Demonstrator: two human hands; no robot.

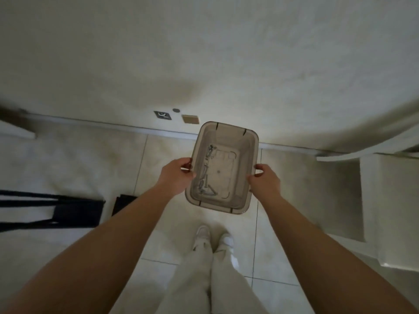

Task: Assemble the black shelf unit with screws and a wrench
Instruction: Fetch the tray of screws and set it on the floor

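Two legs: pale trousers [204, 275] and white shoes [202, 233] stand on the tile floor [281, 200], closest to the camera.
Left hand: the left hand [175, 175] grips the left rim of the clear tub [247, 152], thumb over the edge.
Right hand: the right hand [264, 181] grips the right rim the same way.
Tub: held in the air between both hands, above the floor.
Screws: small metal screws [207, 173] lie along the tub's left inside edge; I cannot pick out a wrench.
Shelf parts: black shelf pieces [74, 211] lie flat on the floor, off to the left.
Wall: the white wall [204, 53] is farthest, with small stickers [162, 115] low down.
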